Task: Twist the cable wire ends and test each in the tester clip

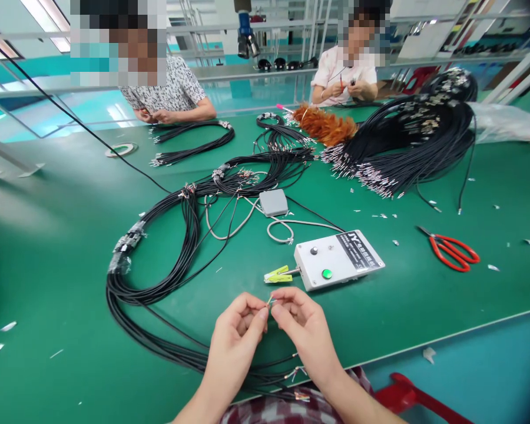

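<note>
My left hand (238,330) and my right hand (308,327) meet above the near table edge, fingertips pinched together. Between them shows the stripped end of a cable, with thin coloured wires (270,300) held by both hands; most of it is hidden by my fingers. Under my wrists runs a bundle of black cables (159,341), with loose wire ends (297,372) near the edge. Just beyond my hands, a yellow-green clip (279,275) sits on the shaft of a white control box (335,259) with a lit green button.
Red-handled scissors (454,252) lie at the right. A grey pedal-like block (274,202) rests behind the box. More black cables (388,141) are heaped at the back right, beside an orange-brown duster (324,125). Two people sit across the green table (62,247). A tape roll (121,149) lies left.
</note>
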### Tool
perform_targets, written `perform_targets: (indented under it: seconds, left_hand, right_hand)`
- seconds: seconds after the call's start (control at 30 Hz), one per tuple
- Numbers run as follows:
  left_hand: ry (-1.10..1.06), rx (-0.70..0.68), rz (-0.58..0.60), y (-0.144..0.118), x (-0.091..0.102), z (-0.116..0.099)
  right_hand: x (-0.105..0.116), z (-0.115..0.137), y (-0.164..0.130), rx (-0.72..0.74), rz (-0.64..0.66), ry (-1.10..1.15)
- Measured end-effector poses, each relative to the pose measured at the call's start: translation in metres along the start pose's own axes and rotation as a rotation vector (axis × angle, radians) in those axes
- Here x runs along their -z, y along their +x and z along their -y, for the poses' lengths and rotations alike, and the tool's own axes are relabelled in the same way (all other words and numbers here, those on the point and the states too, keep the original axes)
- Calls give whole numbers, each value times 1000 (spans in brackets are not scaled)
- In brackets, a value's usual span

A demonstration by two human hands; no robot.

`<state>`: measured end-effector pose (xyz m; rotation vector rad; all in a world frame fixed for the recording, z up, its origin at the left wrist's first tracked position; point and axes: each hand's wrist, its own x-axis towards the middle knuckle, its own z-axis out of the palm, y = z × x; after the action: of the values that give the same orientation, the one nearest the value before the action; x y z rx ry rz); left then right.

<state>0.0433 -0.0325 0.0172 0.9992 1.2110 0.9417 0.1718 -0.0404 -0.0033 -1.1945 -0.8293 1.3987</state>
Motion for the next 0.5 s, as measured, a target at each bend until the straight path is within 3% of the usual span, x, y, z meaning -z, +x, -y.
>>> perform_targets:
  seconds: [0.13, 0.27, 0.5]
  left_hand:
    - [-32, -5, -31, 1, -1, 1]
    - [-104, -5, -82, -1, -1, 5]
    - [-78, -55, -16, 1, 0, 8]
  right_hand:
    - [-12, -1, 4, 22, -26, 80]
    - [-19, -5, 5, -48, -19, 137]
    - [-13, -9, 3, -18, 4, 87]
